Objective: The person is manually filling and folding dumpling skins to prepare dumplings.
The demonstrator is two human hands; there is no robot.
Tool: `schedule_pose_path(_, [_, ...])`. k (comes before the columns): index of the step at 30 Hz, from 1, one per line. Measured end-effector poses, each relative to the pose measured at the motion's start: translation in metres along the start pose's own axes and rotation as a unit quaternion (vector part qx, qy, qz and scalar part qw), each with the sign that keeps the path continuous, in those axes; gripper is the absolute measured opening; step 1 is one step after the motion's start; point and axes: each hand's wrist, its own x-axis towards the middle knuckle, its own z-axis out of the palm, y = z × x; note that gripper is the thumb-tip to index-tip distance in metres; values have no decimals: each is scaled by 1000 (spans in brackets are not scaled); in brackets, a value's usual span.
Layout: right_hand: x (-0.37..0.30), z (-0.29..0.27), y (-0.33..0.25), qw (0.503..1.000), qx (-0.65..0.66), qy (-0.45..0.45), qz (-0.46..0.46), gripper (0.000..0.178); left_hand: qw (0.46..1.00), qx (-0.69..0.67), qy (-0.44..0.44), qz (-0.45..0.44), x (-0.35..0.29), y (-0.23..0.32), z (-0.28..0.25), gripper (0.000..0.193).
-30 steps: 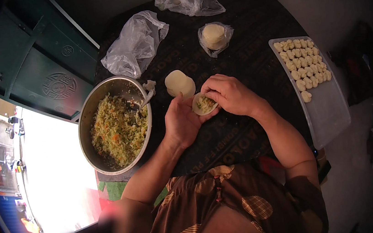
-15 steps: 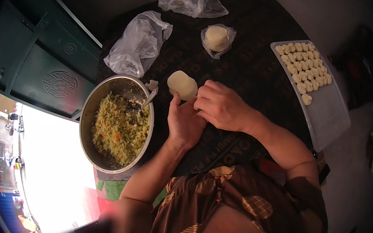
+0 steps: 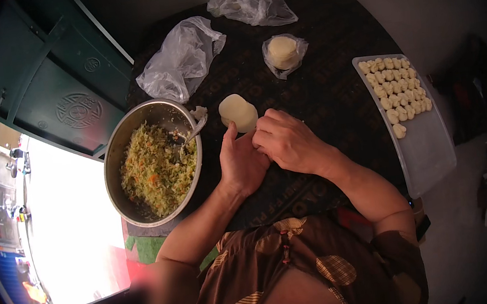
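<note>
Just beyond my fingers, pale round dough wrappers lie overlapping on the dark table. My left hand is turned palm up with its thumb raised beside the wrappers. Its other fingers curl in under my right hand, which is closed in a pinch over them. Whatever is between the two hands is hidden by the right hand's back and knuckles. Left of my hands stands a steel bowl of chopped green and orange filling, with a spoon leaning on its right side.
A stack of wrappers sits in an opened plastic bag farther back. Two crumpled clear bags lie at the far side. On the right, a translucent tray holds rows of pleated dumplings. A dark green door stands at left.
The right hand has shifted very slightly at the fingers, still pinching against the left. The wrappers, bowl and tray look the same.
</note>
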Motion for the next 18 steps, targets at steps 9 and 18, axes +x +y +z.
schedule_pose_path(9, [0,1,0,999,-29,0,-14,9,1000,-2,15,-6,-1,0,7,77])
schedule_pose_path(18, [3,-12,14,995,69,61,35,7,999,-24,10,21,3,5,10,74])
